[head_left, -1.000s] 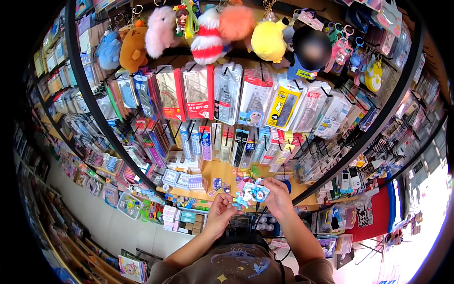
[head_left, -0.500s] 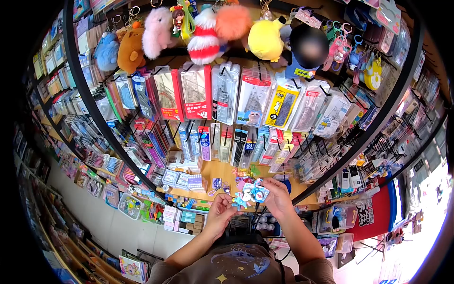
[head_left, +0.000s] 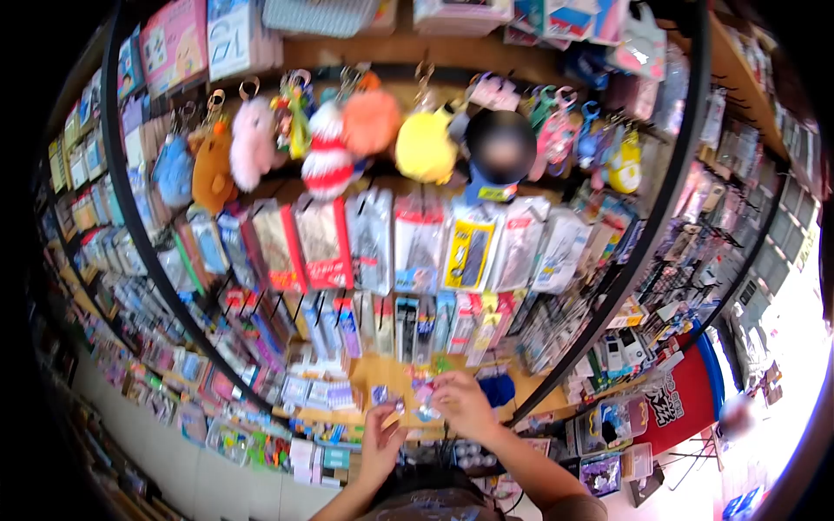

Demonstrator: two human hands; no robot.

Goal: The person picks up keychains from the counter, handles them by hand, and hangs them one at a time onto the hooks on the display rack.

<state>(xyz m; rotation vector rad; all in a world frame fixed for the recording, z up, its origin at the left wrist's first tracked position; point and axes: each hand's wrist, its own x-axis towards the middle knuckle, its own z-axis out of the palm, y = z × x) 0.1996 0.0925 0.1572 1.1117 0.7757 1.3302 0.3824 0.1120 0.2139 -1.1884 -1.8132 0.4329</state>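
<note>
My left hand (head_left: 380, 438) is raised at the front edge of the wooden shelf (head_left: 369, 372), its fingers bent and apart, with nothing visible between them. To its right, my right hand (head_left: 465, 406) reaches over the shelf, fingertips beside small pink and purple items (head_left: 423, 392). Blur hides whether those fingers hold anything. A small purple item (head_left: 380, 394) lies on the shelf just beyond my left fingertips. The blue trinkets seen earlier cannot be made out.
Plush keychains, including a yellow one (head_left: 426, 148), hang above packaged rulers (head_left: 469, 252). Black posts (head_left: 638, 252) slant down both sides. White boxes (head_left: 317, 392) stand left of my hands. At the far right are a red panel (head_left: 682, 404) and a blurred person (head_left: 737, 417).
The view has tilted upward, and the hanging goods appear lower. My hands have moved apart from the blue trinkets they held, which no longer show. My right hand is now over the shelf items.
</note>
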